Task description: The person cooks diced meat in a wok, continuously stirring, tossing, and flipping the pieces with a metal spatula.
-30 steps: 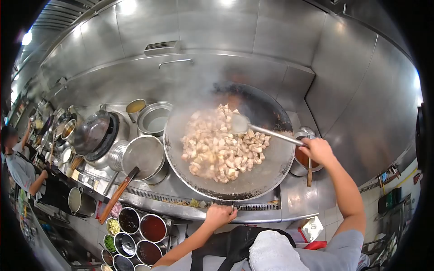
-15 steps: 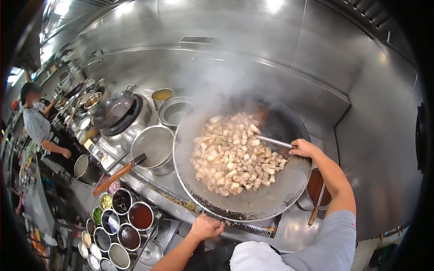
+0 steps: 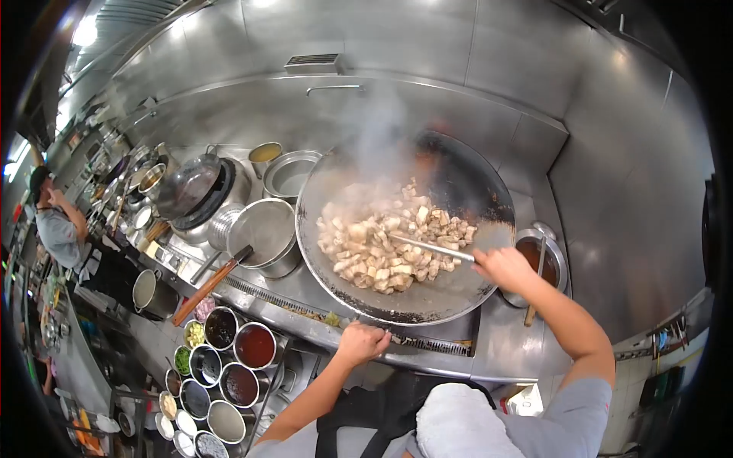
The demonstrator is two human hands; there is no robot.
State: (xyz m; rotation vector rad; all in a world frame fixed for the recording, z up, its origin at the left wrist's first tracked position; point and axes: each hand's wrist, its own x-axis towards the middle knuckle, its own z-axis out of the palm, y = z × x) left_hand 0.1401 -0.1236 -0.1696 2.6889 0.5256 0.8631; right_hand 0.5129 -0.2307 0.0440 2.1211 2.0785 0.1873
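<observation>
A large wok (image 3: 500, 206) holds a heap of pale, cubed meat (image 3: 393, 259), with steam rising off it. My right hand (image 3: 504, 269) is closed round the metal handle of a long stirring tool (image 3: 435, 248), above the wok's right rim. The tool's far end is buried in the meat, so its head is hidden. Below the wok's front rim, my left hand (image 3: 363, 343) is curled into a fist at the stove's front edge. What its fingers close on, if anything, does not show.
Left of the wok stand a wide strainer pot (image 3: 263, 233) with a wooden-handled tool (image 3: 206, 290) across it, and a steel basin (image 3: 292, 177). Sauce and seasoning containers (image 3: 254, 345) cluster at lower left. A sauce pot (image 3: 553, 259) sits right. A co-worker (image 3: 61, 221) stands far left.
My right hand has moved the stirring tool left and its end is deeper among the meat. The heap has shifted inside the wok. Steam looks thinner, and the camera view has moved.
</observation>
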